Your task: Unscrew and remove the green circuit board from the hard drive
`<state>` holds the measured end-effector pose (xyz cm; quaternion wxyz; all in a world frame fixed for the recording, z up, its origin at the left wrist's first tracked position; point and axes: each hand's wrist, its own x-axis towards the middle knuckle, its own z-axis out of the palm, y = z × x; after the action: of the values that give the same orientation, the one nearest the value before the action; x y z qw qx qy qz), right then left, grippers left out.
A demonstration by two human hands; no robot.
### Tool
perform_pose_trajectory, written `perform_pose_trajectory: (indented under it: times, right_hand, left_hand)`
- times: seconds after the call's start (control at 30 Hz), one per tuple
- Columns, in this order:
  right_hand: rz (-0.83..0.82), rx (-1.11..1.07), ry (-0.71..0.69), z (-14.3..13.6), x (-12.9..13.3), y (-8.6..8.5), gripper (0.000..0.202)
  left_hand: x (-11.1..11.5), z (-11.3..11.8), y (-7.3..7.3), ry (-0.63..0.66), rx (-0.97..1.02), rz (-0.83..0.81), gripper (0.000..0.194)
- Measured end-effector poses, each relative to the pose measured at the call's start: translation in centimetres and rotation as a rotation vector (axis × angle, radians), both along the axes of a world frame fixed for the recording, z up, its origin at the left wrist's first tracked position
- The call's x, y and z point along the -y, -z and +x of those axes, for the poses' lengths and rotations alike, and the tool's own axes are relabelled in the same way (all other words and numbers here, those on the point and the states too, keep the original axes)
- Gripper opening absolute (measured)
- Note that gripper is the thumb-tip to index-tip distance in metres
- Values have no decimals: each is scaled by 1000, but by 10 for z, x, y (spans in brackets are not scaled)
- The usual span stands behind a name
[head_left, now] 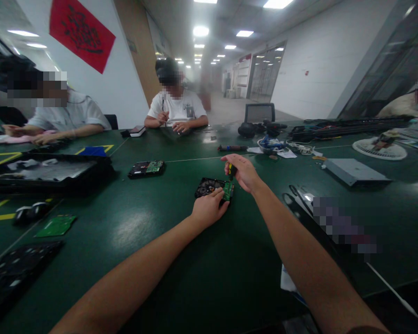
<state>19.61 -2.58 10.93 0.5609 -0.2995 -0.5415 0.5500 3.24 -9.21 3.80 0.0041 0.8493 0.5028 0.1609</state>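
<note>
In front of me a hard drive (209,185) lies on the table, with a green circuit board showing at its right end. My left hand (211,208) grips its near side, fingers across the top and thumb at the near right corner. Above the board, my right hand (243,170) is closed round a screwdriver (231,171) with a yellow and black handle, held upright. Its tip points down at the board; whether it sits in a screw I cannot tell. A second hard drive (146,168) rests farther off to the left, untouched.
The green table (153,278) bears a black tray (101,168), a loose circuit board (56,226) and a black slotted part (17,273) on the left. Rightward are a grey metal box (357,171), a white fan part (379,147) and cables (271,144). Across sits a person (177,109).
</note>
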Motion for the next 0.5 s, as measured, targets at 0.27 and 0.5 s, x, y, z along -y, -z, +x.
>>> perform_pose_trajectory:
  times: [0.27, 0.5]
  right_hand:
    - [-11, -25, -17, 1, 1, -1, 25]
    - [-25, -99, -100, 1, 1, -1, 32]
  left_hand:
    - [-1, 0, 1, -3, 6, -10, 44]
    - [-4, 0, 2, 8, -7, -13, 42]
